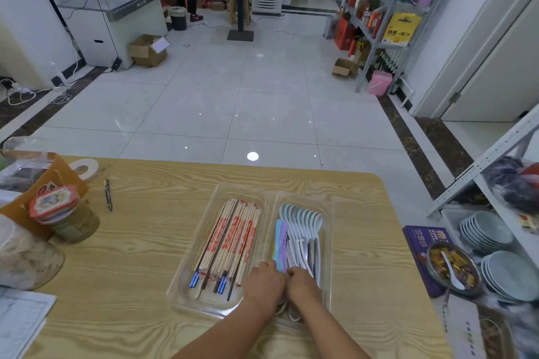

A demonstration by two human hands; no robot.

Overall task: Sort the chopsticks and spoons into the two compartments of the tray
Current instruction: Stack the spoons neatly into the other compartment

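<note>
A clear plastic tray [269, 198] with two compartments lies on the wooden table [140, 256]. Its left compartment holds a bundle of paper-wrapped chopsticks [230, 239] plus a few dark ones. Its right compartment holds a row of pale spoons [303, 221] with some blue and purple handles. My left hand [264, 283] and my right hand [303, 284] rest side by side at the near end of the spoon compartment, fingers curled down onto the spoon handles. Whether either hand grips a spoon is hidden by the knuckles.
A pen [108, 194], a lidded cup [67, 217], an orange paper bag [32, 183] and a glass jar [23, 256] stand on the table's left. Beside the table at right are a purple box [423, 245], a bowl of candies [452, 269] and stacked plates [487, 230].
</note>
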